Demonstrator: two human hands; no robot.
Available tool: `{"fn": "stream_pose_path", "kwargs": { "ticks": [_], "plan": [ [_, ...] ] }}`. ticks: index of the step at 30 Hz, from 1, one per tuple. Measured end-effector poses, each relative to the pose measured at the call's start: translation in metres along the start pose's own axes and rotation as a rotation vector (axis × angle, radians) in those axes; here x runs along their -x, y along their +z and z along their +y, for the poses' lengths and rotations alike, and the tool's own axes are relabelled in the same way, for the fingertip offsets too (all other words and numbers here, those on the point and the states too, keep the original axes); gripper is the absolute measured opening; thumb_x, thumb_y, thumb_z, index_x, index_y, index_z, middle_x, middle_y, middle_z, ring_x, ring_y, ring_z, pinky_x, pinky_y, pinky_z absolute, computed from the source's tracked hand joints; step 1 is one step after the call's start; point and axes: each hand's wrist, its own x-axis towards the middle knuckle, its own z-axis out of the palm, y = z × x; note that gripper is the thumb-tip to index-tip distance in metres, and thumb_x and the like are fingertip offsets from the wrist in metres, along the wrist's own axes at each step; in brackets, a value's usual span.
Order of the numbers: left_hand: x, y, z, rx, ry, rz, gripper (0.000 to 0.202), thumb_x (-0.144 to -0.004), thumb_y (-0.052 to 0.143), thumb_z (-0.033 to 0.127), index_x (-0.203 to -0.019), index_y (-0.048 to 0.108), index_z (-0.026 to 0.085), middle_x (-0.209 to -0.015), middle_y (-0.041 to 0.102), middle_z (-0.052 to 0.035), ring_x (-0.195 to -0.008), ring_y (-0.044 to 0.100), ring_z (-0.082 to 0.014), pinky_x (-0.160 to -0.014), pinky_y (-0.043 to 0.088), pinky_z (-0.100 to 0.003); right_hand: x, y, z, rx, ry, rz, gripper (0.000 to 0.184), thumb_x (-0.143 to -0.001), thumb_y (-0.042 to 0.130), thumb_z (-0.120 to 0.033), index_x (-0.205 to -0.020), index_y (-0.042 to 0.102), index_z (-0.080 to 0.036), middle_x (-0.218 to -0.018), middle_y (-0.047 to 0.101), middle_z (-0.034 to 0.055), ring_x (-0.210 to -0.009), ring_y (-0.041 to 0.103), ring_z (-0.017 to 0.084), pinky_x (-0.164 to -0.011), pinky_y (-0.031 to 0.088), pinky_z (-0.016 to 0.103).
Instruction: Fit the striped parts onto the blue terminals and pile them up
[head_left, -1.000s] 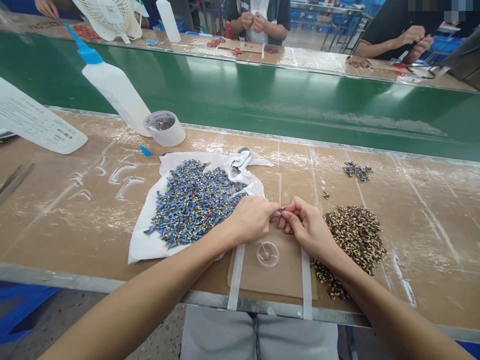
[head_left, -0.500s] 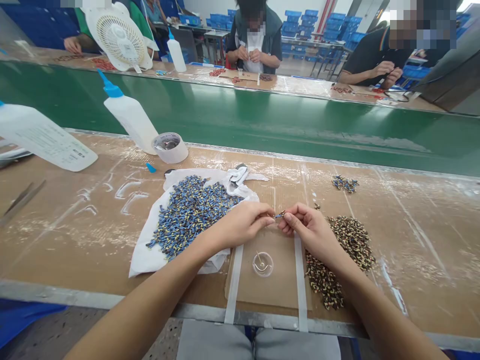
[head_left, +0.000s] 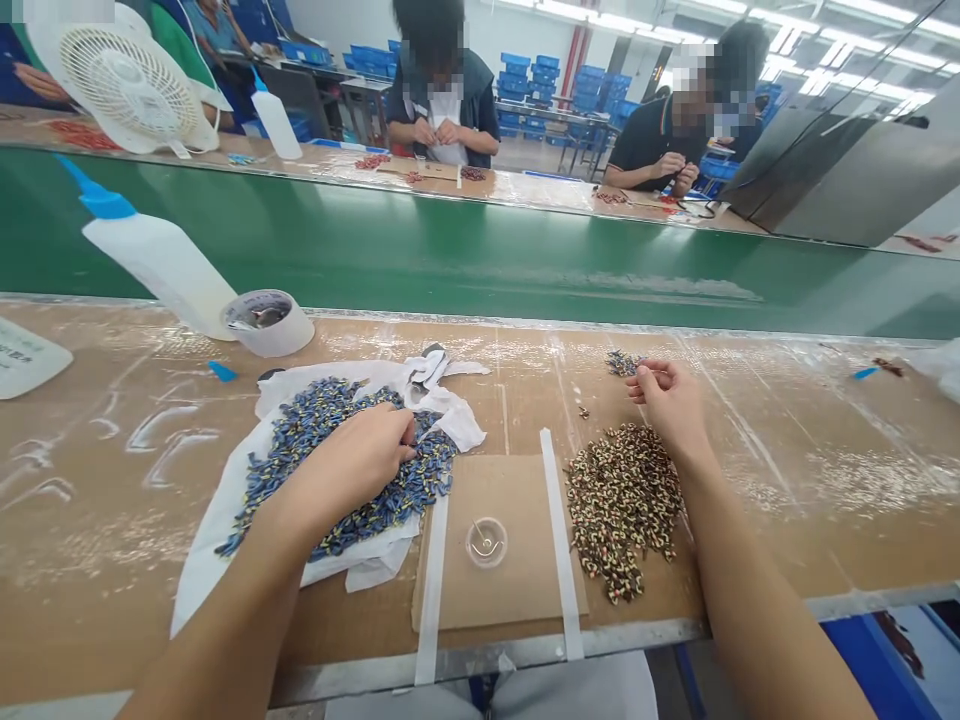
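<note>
Over the pile of small blue-and-yellow pieces point(head_left: 300, 425) on a white cloth bag point(head_left: 217, 590), my left hand point(head_left: 375, 445) bends its fingers down. Its fingertips are together at the pieces, and whatever they hold is hidden. At the far right, my right hand point(head_left: 670, 400) has thumb and fingers drawn together beside a little heap of blue pieces point(head_left: 621, 363). I cannot make out anything between them. Below it lies a larger heap of dark-and-cream pieces point(head_left: 619, 500). A small clear cup point(head_left: 487, 542) with a thin stick in it stands on a taped cardboard sheet point(head_left: 499, 600).
A tape roll point(head_left: 274, 335) and a white squeeze bottle point(head_left: 161, 265) with blue nozzle stand beyond the bag. Another bottle point(head_left: 26, 360) lies at the left edge. Across the green belt point(head_left: 450, 250) are a fan point(head_left: 124, 80) and people at work.
My hands have parted from around a small blue piece at the middle. The left went to the blue pile, the right to the small far heap. The view has turned right.
</note>
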Motion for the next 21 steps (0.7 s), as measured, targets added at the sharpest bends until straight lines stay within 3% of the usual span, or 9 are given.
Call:
{"fn": "stream_pose_path", "kwargs": {
  "ticks": [6, 10, 17, 21],
  "plan": [
    [0.002, -0.009, -0.004, 0.054, -0.031, 0.002, 0.011, -0.079, 0.059, 0.022, -0.071, 0.052, 0.021, -0.08, 0.061, -0.0034, -0.078, 0.054, -0.0217, -0.064, 0.034, -0.03, 0.016, 0.008, -0.016, 0.057, -0.087, -0.193, 0.031, -0.086, 0.055, -0.045, -0.097, 0.063, -0.017, -0.077, 0.071, 0.0077, -0.065, 0.065, 0.018, -0.057, 0.051, 0.029],
    [0.004, -0.014, -0.008, 0.105, -0.025, 0.026, 0.013, -0.079, 0.06, 0.024, -0.069, 0.052, 0.021, -0.076, 0.061, -0.0028, -0.073, 0.053, -0.0208, -0.061, 0.033, -0.029, 0.023, 0.01, -0.022, 0.18, -0.136, -0.317, 0.026, -0.081, 0.061, -0.041, -0.088, 0.068, -0.017, -0.073, 0.07, 0.0062, -0.064, 0.062, 0.019, -0.061, 0.049, 0.031],
    [0.004, -0.02, -0.007, 0.122, -0.046, 0.036, 0.014, -0.081, 0.055, 0.021, -0.068, 0.05, 0.02, -0.067, 0.06, -0.0005, -0.063, 0.051, -0.0174, -0.058, 0.03, -0.028, 0.032, 0.012, -0.03, 0.319, -0.208, -0.423, 0.027, -0.085, 0.057, -0.04, -0.088, 0.07, -0.017, -0.073, 0.07, 0.006, -0.065, 0.061, 0.02, -0.061, 0.045, 0.032],
    [0.003, -0.021, -0.006, 0.168, -0.063, 0.103, 0.011, -0.083, 0.056, 0.025, -0.074, 0.058, 0.02, -0.067, 0.062, -0.0001, -0.064, 0.054, -0.0167, -0.058, 0.032, -0.027, 0.037, 0.016, -0.032, 0.334, -0.237, -0.483, 0.025, -0.087, 0.056, -0.039, -0.092, 0.069, -0.018, -0.08, 0.072, 0.0068, -0.071, 0.064, 0.021, -0.064, 0.047, 0.032]
  ]
}}
